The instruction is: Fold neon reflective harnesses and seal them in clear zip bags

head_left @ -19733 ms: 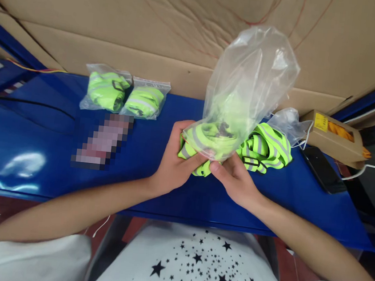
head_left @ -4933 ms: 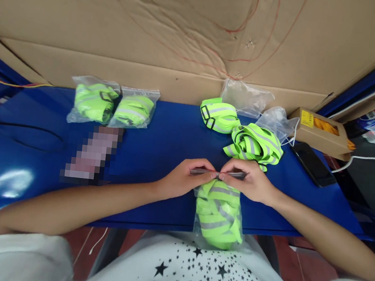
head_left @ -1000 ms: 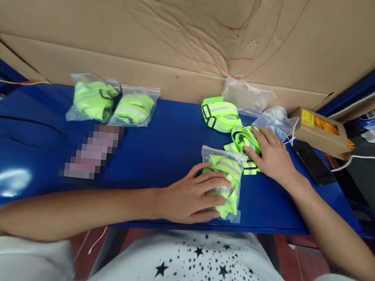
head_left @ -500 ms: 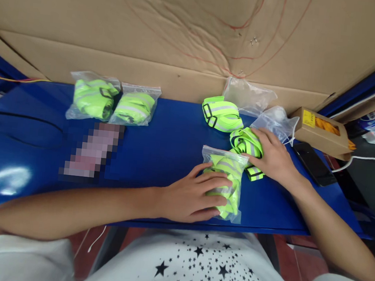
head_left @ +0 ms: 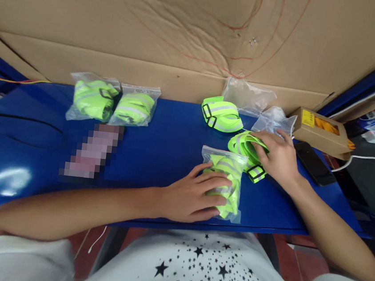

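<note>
My left hand (head_left: 190, 196) lies with its fingers spread flat on a sealed clear bag of neon-yellow reflective strap (head_left: 228, 180) near the front edge of the blue table (head_left: 159, 155). To its right, my right hand (head_left: 278, 156) is curled around a loose bundle of the same neon strap (head_left: 245, 146) and has it tilted up off the table. Behind that, another loose folded strap (head_left: 220, 113) lies flat. Empty clear bags (head_left: 272, 120) are bunched just beyond my right fingers.
Two sealed bags of strap (head_left: 93, 99) (head_left: 134, 107) sit at the back left. A cardboard box (head_left: 322, 132), a black phone (head_left: 310, 162) and a white cable (head_left: 369, 159) lie at the right. A cardboard wall (head_left: 185, 33) backs the table. A blurred patch (head_left: 90, 152) covers something left of centre.
My right hand has gathered the loose strap bundle and turned it up and slightly back toward the empty bags. My left hand has stayed flat on the sealed bag.
</note>
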The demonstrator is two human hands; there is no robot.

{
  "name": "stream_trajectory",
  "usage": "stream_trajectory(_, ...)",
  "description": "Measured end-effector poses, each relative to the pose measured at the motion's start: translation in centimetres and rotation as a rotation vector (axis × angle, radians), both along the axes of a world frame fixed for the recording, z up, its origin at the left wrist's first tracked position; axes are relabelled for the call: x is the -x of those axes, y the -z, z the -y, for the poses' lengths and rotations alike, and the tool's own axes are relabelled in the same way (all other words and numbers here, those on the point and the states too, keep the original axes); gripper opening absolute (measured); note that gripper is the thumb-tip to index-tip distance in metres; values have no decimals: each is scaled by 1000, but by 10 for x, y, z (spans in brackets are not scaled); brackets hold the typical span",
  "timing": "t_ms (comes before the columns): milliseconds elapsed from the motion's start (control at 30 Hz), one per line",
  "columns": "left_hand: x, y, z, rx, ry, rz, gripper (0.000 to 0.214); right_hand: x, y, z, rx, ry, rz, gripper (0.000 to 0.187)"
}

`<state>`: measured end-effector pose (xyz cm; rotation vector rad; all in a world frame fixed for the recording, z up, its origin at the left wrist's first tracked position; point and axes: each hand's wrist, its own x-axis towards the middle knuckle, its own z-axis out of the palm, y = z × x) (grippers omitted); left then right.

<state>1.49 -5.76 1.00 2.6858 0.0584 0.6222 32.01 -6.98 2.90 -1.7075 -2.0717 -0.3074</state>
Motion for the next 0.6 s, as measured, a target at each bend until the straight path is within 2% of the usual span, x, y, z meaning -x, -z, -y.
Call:
stream_trajectory(167, 5, -4, -4, 194, 20, 223, 32, -1, -6, 4, -90, 10, -211, 47)
stream_trajectory(300, 3, -12, -14, 380, -169, 380, 29, -2, -24, 3, -176, -5, -361, 53)
stream_trajectory(433, -14, -27, -44, 578, -283, 389, 28, 8, -54, -8, -191, -83, -549, 46)
stream_trajectory(533, -36, -44, -72, 801, -282, 334, 52, 29, -77, -17, -233, -198, -669, 33)
stream_trajectory(600, -52, -52, -85, 836, -171, 330, 88, 46, -88, -20, -236, -295, -746, 29)
